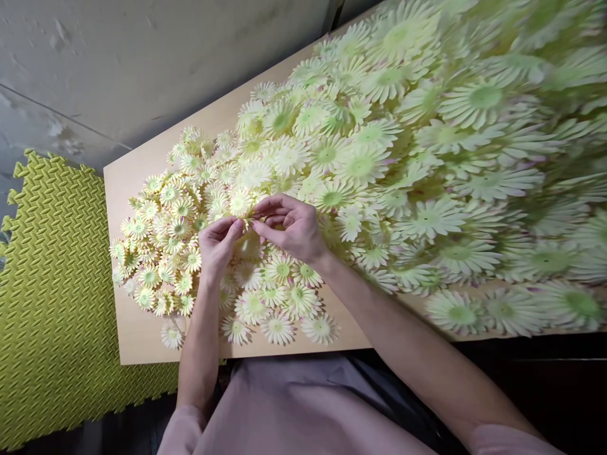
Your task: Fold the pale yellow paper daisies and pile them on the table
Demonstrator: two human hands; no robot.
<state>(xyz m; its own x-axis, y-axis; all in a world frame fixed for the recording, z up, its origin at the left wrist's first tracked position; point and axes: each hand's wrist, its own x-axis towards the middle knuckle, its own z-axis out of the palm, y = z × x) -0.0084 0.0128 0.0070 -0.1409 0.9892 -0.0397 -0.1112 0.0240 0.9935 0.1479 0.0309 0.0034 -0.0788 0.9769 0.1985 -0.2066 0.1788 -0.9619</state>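
Observation:
A big heap of pale yellow-green artificial daisy flowers (370,158) covers a light wooden board (137,335). My left hand (218,243) and my right hand (289,227) meet over the left part of the heap. Both pinch one small daisy piece (247,222) between thumb and fingertips, fingers closed on it. Most of that piece is hidden by my fingers. More loose daisies (279,325) lie just below my wrists near the board's front edge.
A green foam puzzle mat (52,297) lies on the floor to the left of the board. Grey concrete floor (142,63) shows beyond it. My lap in pinkish cloth (294,404) is under the board's near edge.

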